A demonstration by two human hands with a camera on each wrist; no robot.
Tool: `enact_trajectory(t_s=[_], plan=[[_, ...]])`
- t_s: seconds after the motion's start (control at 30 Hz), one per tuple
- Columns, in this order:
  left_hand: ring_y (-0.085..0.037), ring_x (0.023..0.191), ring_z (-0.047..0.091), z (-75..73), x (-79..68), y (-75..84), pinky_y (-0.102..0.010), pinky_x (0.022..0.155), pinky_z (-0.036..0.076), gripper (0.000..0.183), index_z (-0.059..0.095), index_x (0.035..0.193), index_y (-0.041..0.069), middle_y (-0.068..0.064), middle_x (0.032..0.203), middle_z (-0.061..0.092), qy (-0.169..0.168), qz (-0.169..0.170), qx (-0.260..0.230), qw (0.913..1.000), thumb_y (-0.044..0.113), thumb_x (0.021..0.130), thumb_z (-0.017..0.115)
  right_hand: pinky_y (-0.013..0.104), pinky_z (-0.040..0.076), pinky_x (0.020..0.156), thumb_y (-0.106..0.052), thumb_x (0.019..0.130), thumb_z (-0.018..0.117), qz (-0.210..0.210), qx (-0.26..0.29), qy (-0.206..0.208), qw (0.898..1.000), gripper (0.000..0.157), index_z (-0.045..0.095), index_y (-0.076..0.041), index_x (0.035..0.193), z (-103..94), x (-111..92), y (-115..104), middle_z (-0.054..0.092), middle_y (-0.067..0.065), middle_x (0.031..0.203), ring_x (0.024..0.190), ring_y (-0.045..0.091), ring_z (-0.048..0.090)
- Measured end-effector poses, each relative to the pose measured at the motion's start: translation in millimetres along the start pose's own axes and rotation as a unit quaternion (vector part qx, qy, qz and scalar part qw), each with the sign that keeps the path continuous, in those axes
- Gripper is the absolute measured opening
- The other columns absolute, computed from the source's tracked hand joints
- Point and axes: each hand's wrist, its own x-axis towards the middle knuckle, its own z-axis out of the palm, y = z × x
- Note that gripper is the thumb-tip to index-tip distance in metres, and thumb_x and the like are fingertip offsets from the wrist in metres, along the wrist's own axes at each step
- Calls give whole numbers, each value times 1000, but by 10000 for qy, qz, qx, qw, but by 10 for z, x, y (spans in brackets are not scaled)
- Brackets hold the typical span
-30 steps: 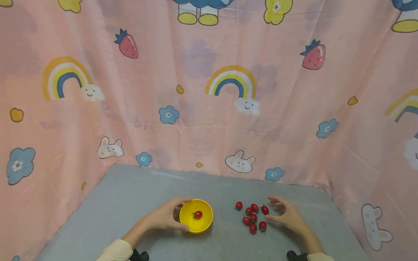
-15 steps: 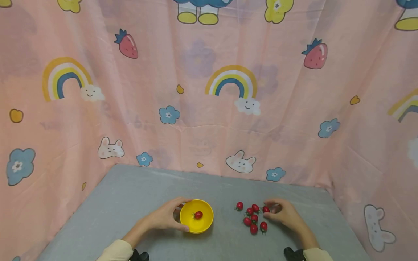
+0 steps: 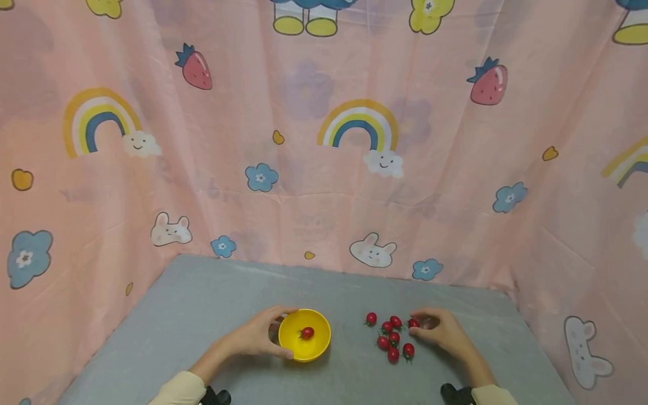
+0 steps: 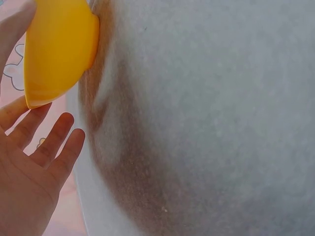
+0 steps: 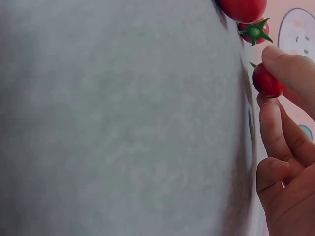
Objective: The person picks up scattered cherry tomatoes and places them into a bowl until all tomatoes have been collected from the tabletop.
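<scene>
My left hand (image 3: 253, 336) grips a yellow bowl (image 3: 318, 344) at its left side, thumb on the near rim and fingers at the far rim. One red cherry tomato (image 3: 306, 333) lies inside the bowl. In the left wrist view, the bowl's outer wall (image 4: 59, 49) shows above several fingers (image 4: 54, 135) that are spread beneath the rim. My right hand (image 3: 448, 334) pinches another cherry tomato (image 5: 267, 81) between thumb and fingertips, at the right side of a loose cluster. Its green stem end pokes out in the right wrist view.
Several other cherry tomatoes (image 3: 394, 338) lie on the grey tabletop (image 3: 349, 292) just left of the right hand, one (image 3: 371, 319) a little apart. A pink patterned curtain (image 3: 304, 214) hangs behind and along both sides of the table.
My right hand has moved slightly left, and its spread thumb and fingers have closed on the rightmost tomato. The left hand stays on the bowl.
</scene>
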Motion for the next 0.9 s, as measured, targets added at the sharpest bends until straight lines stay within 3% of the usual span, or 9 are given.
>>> enact_trajectory(t_s=[0.2, 0.43, 0.7, 0.9], plan=[[-24, 119, 54, -1, 8, 11, -37, 100, 50, 80, 47, 149, 9, -3, 142, 52, -6, -27, 27, 10000, 33, 84, 86, 28, 55, 69, -20, 87, 83, -13, -4, 237, 9997, 35, 73, -1, 114, -20, -92, 14, 73, 8, 105, 80, 15, 65], [-25, 120, 54, 6, -2, 9, -38, 100, 50, 80, 46, 150, 9, -4, 144, 51, -10, -87, 52, 9999, 32, 84, 85, 29, 57, 69, -16, 88, 82, -14, 423, 369, 9984, 35, 72, 1, 117, -52, -183, -4, 72, 12, 108, 81, 16, 68], [-24, 120, 54, 17, -8, 16, -37, 101, 49, 81, 45, 151, 9, -2, 144, 50, -22, -109, 107, 9999, 32, 84, 85, 30, 50, 51, -10, 90, 79, -19, 841, 537, 9950, 33, 70, 4, 119, -80, -261, -13, 72, 17, 107, 73, 23, 68], [-24, 121, 54, 26, -14, -3, -37, 101, 49, 81, 44, 151, 8, -3, 144, 50, -16, -56, 64, 10000, 31, 85, 85, 31, 50, 50, -9, 89, 79, -59, 858, 617, 9944, 33, 70, 4, 118, -57, -280, -75, 72, 16, 107, 74, 23, 68]])
